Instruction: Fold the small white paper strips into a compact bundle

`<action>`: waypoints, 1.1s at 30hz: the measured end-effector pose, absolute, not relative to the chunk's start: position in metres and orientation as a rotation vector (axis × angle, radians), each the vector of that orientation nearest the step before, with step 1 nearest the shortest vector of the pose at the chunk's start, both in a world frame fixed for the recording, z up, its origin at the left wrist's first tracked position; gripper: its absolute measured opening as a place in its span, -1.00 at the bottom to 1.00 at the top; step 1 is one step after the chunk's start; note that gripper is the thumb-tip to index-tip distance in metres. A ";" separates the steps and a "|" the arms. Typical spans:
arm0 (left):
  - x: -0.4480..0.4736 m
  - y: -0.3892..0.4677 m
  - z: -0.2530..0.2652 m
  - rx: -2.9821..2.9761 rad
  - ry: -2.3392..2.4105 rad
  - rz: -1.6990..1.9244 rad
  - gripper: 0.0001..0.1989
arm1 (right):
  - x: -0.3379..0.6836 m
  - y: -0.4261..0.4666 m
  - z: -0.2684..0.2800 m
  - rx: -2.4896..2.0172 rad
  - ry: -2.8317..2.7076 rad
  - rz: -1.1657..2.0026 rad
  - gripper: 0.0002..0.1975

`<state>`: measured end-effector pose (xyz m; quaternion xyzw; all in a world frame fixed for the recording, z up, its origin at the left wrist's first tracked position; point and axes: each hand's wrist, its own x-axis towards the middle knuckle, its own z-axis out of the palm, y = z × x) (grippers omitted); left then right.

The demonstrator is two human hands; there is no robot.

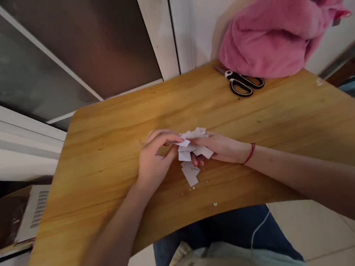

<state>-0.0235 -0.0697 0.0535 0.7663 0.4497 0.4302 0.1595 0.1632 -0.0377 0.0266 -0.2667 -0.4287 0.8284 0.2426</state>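
Note:
Several small white paper pieces (203, 150) are bunched in my right hand (223, 144), which wears a red string bracelet at the wrist. Its thumb presses on top of them while fingertips show underneath. From the left, my left hand (156, 155) meets the bunch, pinching a small piece of white paper (183, 142) between thumb and fingers. On the table just below the hands lie more cut paper pieces (190, 174), one with faint marks. Tiny paper scraps (215, 204) are scattered nearer the table's front edge.
Black-handled scissors (240, 83) lie at the back of the wooden table (114, 128), beside a pink plush bundle (281, 27) against the wall. A glazed sliding door (87, 40) borders the table's far left. A box (33, 213) stands left, below the tabletop.

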 end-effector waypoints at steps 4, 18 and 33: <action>-0.022 -0.069 0.047 2.460 1.265 1.219 -0.79 | 0.159 -0.039 0.025 -0.685 -1.020 2.467 -0.58; -0.034 -0.066 0.051 2.052 1.460 1.033 -0.63 | 0.161 -0.035 0.032 -0.838 -0.866 2.300 -0.82; -0.023 -0.077 0.056 2.059 1.131 0.163 -0.86 | 0.167 -0.029 0.033 -0.911 -1.016 1.872 -0.82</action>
